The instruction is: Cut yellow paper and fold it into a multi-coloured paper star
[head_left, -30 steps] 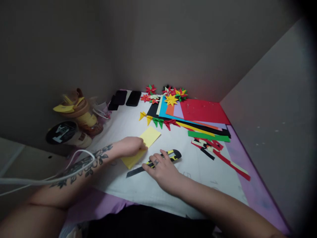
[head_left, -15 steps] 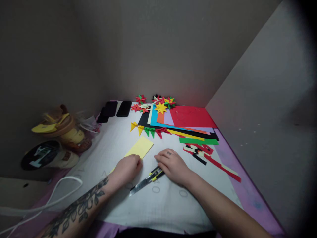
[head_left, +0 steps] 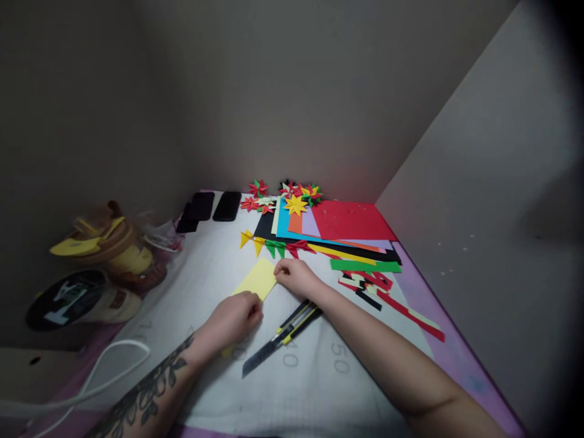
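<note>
- Both hands are on the sheet (head_left: pixel 257 278), a yellow one lying flat on the mat (head_left: pixel 319 377) mid-tabletop.
- Left hand (head_left: pixel 235 319): fingers curled over its near end; pinching or only pressing, I can't tell.
- Right hand (head_left: pixel 296 278): fingertips closed on the far corner.
- The knife (head_left: pixel 278 337) lies untouched just beside the sheet, under the right forearm.
- Looks like squaring or folding the sheet; I'd say the next move calls for a firm hold at both ends.
</note>
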Motion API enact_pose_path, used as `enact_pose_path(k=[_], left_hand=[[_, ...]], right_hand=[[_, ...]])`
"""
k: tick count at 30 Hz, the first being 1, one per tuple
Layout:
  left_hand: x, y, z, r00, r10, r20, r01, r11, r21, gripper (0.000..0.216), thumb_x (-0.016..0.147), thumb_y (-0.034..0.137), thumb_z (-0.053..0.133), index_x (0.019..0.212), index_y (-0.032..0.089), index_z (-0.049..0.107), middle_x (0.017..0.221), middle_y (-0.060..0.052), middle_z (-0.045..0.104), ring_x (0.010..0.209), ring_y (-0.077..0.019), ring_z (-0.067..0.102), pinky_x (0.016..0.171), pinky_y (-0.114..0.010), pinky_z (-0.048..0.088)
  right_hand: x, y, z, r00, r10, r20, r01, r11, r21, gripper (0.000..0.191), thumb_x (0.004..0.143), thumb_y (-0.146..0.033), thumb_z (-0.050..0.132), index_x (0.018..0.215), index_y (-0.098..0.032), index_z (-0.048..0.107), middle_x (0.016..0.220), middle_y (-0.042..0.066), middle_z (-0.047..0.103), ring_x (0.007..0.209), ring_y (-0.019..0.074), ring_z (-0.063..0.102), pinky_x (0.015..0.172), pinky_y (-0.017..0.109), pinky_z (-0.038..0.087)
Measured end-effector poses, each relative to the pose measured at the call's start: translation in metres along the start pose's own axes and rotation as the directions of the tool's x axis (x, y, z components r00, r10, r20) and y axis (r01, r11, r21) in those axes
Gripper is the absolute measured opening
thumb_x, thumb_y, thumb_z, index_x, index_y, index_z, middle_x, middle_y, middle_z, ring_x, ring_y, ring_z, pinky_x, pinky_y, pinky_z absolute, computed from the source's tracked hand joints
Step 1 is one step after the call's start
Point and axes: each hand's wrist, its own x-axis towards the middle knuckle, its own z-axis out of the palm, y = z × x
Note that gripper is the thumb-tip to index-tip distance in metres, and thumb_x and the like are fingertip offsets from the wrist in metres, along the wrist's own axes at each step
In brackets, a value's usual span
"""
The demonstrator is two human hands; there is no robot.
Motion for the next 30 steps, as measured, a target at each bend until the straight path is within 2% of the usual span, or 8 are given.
enact_pose_path(k=[4,8,13,16,18,21,24,30], left_hand=[[-0.003,-0.007,0.000,1.000,0.018,-0.009,-0.019,0.996,-0.087,0.011,0.079,0.027,0.051,0.080,0.021,0.060,0.081,-0.002,0.065,0.070,-0.0157,0.056,0.062,-0.025,0.037],[-0.004,-0.017,-0.007,0.997,0.065,-0.033,-0.068,0.990,-0.126,0.019,0.082,0.037,0.051,0.085,0.021,0.060,0.087,-0.003,0.064,0.079,-0.0186,0.057,0.069,-0.028,0.041],[-0.004,-0.019,-0.006,0.981,0.091,-0.173,-0.091,0.996,0.010,0.041,0.076,0.046,0.061,0.109,0.022,0.057,0.129,-0.011,0.049,0.120,-0.0298,0.042,0.095,-0.042,0.037],[-0.005,-0.015,0.002,0.984,0.034,-0.176,-0.023,0.997,0.067,0.059,0.073,0.040,0.064,0.127,0.022,0.046,0.142,-0.013,0.037,0.129,-0.0316,0.035,0.098,-0.046,0.035],[-0.006,-0.013,0.006,0.985,0.005,-0.174,0.010,0.997,0.082,0.062,0.074,0.034,0.062,0.130,0.021,0.041,0.145,-0.013,0.034,0.130,-0.0305,0.035,0.098,-0.045,0.035],[-0.006,-0.011,0.009,0.981,-0.018,-0.194,0.035,0.996,0.084,0.056,0.075,0.025,0.058,0.128,0.020,0.043,0.144,-0.013,0.036,0.129,-0.0292,0.037,0.099,-0.043,0.036],[-0.006,-0.013,0.007,0.981,-0.011,-0.195,0.027,0.997,0.077,0.055,0.073,0.018,0.054,0.128,0.019,0.043,0.143,-0.013,0.037,0.127,-0.0281,0.040,0.100,-0.041,0.037],[-0.009,-0.018,-0.006,0.982,-0.028,-0.185,0.050,0.992,0.112,0.057,0.070,0.020,0.054,0.127,0.018,0.044,0.137,-0.014,0.043,0.118,-0.0289,0.047,0.097,-0.039,0.039]], right_hand=[[-0.006,0.003,-0.012,0.998,0.046,-0.042,-0.042,0.994,0.096,0.009,0.068,-0.015,0.057,0.071,-0.017,0.066,0.062,-0.002,0.061,0.059,0.0117,0.054,0.055,0.021,0.041],[-0.027,0.031,-0.057,0.967,0.153,-0.203,-0.126,0.983,0.136,0.020,0.075,-0.026,0.051,0.081,-0.016,0.067,0.065,0.000,0.061,0.056,0.0121,0.052,0.054,0.023,0.041],[-0.064,0.080,-0.117,0.835,0.308,-0.455,-0.299,0.950,0.095,0.030,0.076,-0.028,0.049,0.094,-0.011,0.067,0.079,0.009,0.065,0.070,0.0211,0.058,0.069,0.036,0.046],[-0.076,0.083,-0.120,0.716,0.065,-0.696,-0.357,0.890,-0.285,0.032,0.078,-0.024,0.051,0.103,-0.012,0.065,0.101,0.016,0.062,0.097,0.0303,0.053,0.089,0.049,0.039],[-0.080,0.067,-0.105,0.786,-0.064,-0.614,-0.238,0.886,-0.397,0.028,0.079,-0.022,0.052,0.102,-0.013,0.065,0.102,0.016,0.062,0.102,0.0310,0.050,0.093,0.051,0.037],[-0.084,0.030,-0.074,0.955,-0.286,-0.073,0.252,0.919,-0.303,0.027,0.081,-0.022,0.057,0.107,-0.019,0.063,0.111,0.010,0.059,0.107,0.0238,0.050,0.094,0.040,0.040],[-0.087,0.002,-0.050,0.864,-0.416,0.285,0.471,0.867,-0.163,0.042,0.072,-0.025,0.071,0.112,-0.021,0.061,0.114,0.007,0.057,0.110,0.0219,0.047,0.097,0.037,0.038],[-0.089,0.001,-0.039,0.852,-0.362,0.378,0.466,0.854,-0.232,0.039,0.074,-0.022,0.070,0.112,-0.022,0.062,0.102,0.006,0.058,0.100,0.0220,0.049,0.092,0.040,0.037]])
